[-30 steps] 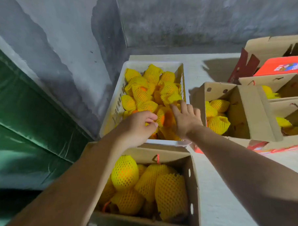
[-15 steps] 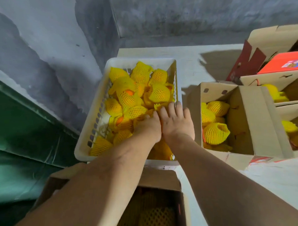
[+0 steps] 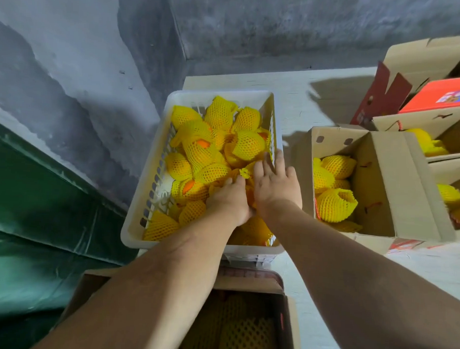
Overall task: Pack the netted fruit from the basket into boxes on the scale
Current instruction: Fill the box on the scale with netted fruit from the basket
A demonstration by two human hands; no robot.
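Brown cardboard forms the nearest open box (image 3: pixel 288 319), seen at the bottom edge beneath two bare forearms; netted fruit (image 3: pixel 245 336) is glimpsed inside it in shadow, too dim to be counted. Just beyond it, a white plastic basket (image 3: pixel 219 94) is set on a pale table (image 3: pixel 319 99), heaped with well over a dozen fruits in yellow foam netting (image 3: pixel 247 144), orange skin showing through a few. Both hands are placed side by side inside the basket, near its front right part. The left hand (image 3: pixel 229 200) is laid palm-down on the pile, its fingertips buried among the nets, so whether anything is gripped cannot be told. The right hand (image 3: pixel 274 185) is spread flat with straight fingers on the fruit beside the basket's right wall. To the right, a second open carton (image 3: pixel 381 181) is seen with about four netted fruits (image 3: pixel 334 204) inside. Farther right, more cartons (image 3: pixel 447 125) with yellow nets are partly cut off, and one red box lid (image 3: pixel 438 97) is seen behind them.
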